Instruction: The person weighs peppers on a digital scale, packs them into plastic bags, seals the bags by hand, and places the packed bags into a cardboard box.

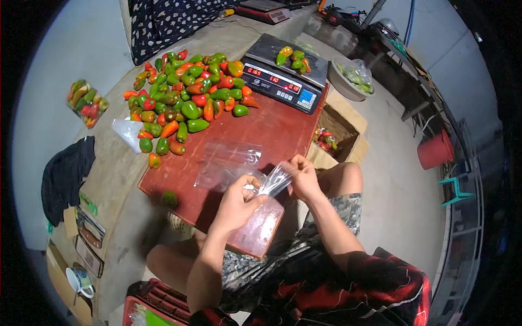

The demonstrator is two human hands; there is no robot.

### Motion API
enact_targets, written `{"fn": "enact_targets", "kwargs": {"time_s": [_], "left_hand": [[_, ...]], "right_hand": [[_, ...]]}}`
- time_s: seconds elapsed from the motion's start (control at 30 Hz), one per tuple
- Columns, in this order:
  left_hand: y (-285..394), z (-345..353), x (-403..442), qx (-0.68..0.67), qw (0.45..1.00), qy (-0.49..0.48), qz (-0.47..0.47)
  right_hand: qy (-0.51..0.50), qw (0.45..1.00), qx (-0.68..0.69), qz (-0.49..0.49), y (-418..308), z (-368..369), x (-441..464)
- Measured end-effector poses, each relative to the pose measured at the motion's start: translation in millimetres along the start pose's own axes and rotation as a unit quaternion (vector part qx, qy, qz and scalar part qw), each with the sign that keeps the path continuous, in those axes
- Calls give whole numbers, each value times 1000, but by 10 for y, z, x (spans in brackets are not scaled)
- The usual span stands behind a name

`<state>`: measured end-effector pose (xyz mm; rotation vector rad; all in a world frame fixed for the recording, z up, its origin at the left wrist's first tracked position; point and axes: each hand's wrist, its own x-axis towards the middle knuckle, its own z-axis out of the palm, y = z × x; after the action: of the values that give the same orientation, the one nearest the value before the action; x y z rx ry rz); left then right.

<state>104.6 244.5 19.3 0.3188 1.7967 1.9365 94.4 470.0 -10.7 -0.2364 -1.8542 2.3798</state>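
Observation:
A clear plastic bag (pixel 276 179) is stretched between my two hands above the near part of the red tabletop (pixel 261 130). My left hand (pixel 239 200) pinches its gathered left part between thumb and fingers. At its other end, the fingers of my right hand (pixel 304 176) are closed on the plastic edge. Just beyond my hands, more clear plastic bags (pixel 231 157) lie flat on the table. A large pile of green, red and orange peppers (pixel 190 92) covers the far left of the tabletop. Several peppers (pixel 293 58) rest on the digital scale (pixel 283 79), whose red digits are lit.
An open cardboard box (pixel 345 122) with bagged peppers (pixel 326 138) stands right of the table. Behind it is a pale basin (pixel 352 81) holding greens. A filled bag of peppers (pixel 88 102) sits at the left, and a mug (pixel 80 281) at lower left. A red crate (pixel 157 304) stands below.

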Motion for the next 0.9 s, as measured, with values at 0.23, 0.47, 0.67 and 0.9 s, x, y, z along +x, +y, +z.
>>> {"fn": "enact_targets", "kwargs": {"time_s": [0.23,0.47,0.67,0.9], "left_hand": [[33,-261,185,-192,953,233,29],[26,-258,66,-354,932,74,15],[110,-377,45,193,973,106,63],[212,-819,32,395,831,384,77]], "right_hand": [[-279,918,236,154,-324,374,-192],[-292,822,-472,-128,-285,531,99],[-285,740,-592,-144,-303,899,502],[-75,828,-542,-124,135,1048,1901]]}}
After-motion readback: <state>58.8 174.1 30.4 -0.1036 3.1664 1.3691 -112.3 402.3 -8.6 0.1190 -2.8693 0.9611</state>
